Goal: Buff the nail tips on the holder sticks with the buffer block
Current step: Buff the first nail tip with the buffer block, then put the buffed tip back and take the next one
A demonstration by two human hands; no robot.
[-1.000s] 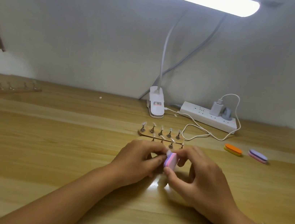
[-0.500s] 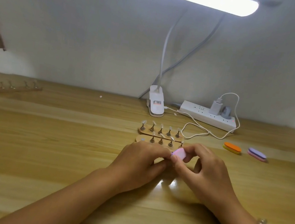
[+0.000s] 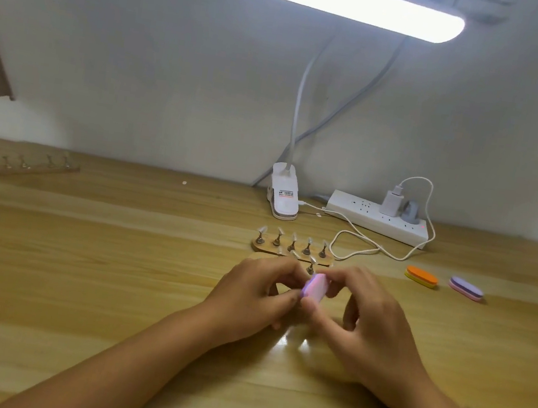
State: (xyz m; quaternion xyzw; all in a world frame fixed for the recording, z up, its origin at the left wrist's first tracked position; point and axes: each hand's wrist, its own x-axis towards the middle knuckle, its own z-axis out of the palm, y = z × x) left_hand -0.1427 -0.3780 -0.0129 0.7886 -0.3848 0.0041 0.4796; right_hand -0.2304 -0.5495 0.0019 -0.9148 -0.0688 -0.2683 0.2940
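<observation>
My right hand (image 3: 361, 320) pinches a small pink and purple buffer block (image 3: 314, 287) between thumb and fingers, held on edge at the table's middle. My left hand (image 3: 255, 292) is curled right beside it, fingers closed round something small that is hidden; it may be a holder stick. Just behind both hands lies a wooden holder base (image 3: 291, 253) carrying several upright sticks with clear nail tips (image 3: 278, 236). A second base in front of it is mostly covered by my hands.
An orange buffer block (image 3: 421, 277) and a purple one (image 3: 466, 288) lie to the right. A white power strip (image 3: 376, 220) with a looping cable and a lamp clamp (image 3: 283, 197) stand at the back. Another wooden stick holder (image 3: 38, 164) sits far left.
The buffer block has swung from lying flat near my fingertips to standing on edge, moving down and towards me. Both hands shifted slightly nearer, covering more of the front base.
</observation>
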